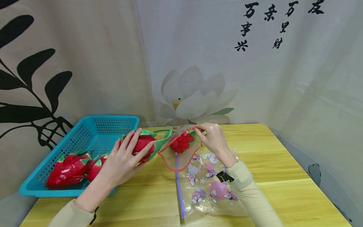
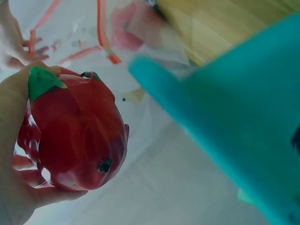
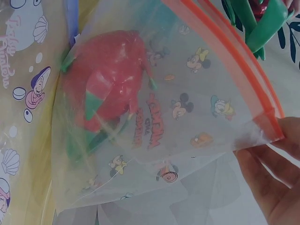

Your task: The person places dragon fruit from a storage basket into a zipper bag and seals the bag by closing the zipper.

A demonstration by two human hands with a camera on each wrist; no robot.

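My left hand (image 1: 122, 162) grips a shiny red dragon fruit (image 1: 143, 143) with green leaf tips, beside the basket's right edge. In the left wrist view its rounded end shows a dark spot. My right hand (image 1: 213, 138) pinches a corner of a clear zip bag (image 3: 183, 131) with an orange-red seal and cartoon figures. The bag's mouth gapes toward the held fruit, whose long green leaves reach to it. Inside the bag lies another dragon fruit (image 3: 117, 70), red with green tips.
A blue perforated basket (image 1: 25, 189) at the left holds more dragon fruits (image 1: 68, 170). Flat on the wooden table (image 1: 283, 189), partly under my right forearm, lies a second bag (image 1: 204, 201) with a purple seal. A printed curtain (image 1: 283, 94) hangs behind the table.
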